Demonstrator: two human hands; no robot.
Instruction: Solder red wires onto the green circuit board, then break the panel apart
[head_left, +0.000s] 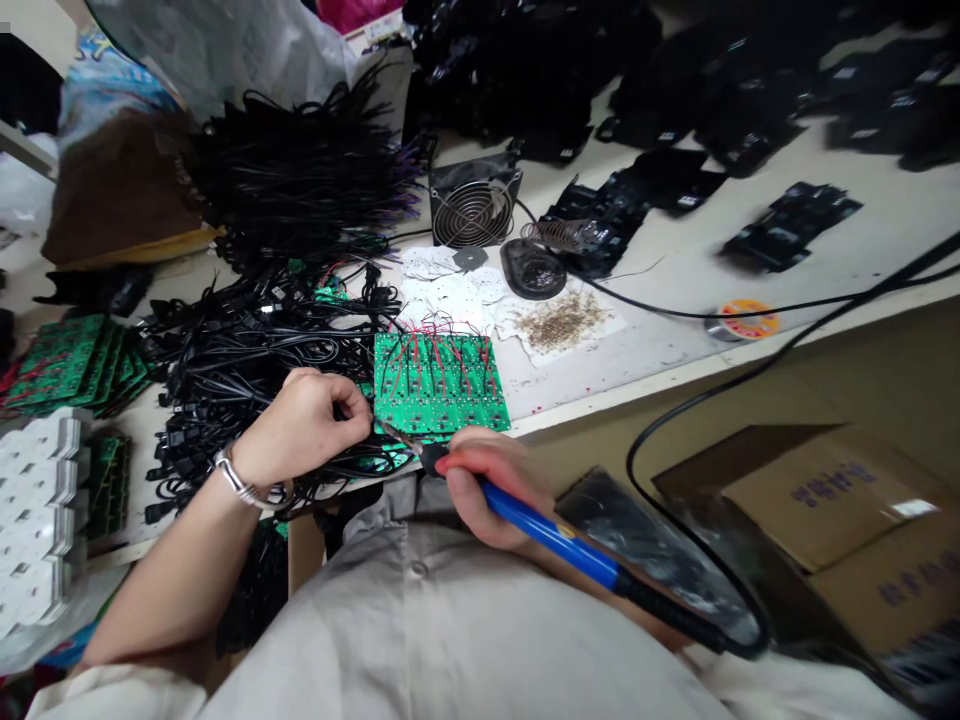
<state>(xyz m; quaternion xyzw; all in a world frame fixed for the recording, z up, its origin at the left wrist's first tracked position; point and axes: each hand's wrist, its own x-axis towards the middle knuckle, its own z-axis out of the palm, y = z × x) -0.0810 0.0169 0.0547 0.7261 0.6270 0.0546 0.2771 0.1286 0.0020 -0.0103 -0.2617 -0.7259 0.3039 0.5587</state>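
Observation:
My right hand (499, 485) is closed around the blue handle of a soldering iron (551, 535). The iron's tip points left, at the lower left edge of a green circuit board panel (442, 385) with red and black wires along it. Close by that corner, my left hand (319, 420) is pinched, thumb against fingers; what it holds, if anything, is too small to make out. Black cables (240, 350) lie beneath and beside my left hand. Part of another green board shows under the panel's front edge.
Behind the panel stand a small fan (474, 200) and a soldering iron stand (534, 265). A solder spool (742, 320) sits near the table edge at right, crossed by the iron's cord. Stacked green boards (82, 365) and white trays (41, 520) are at left; cardboard boxes (832, 500) stand below right.

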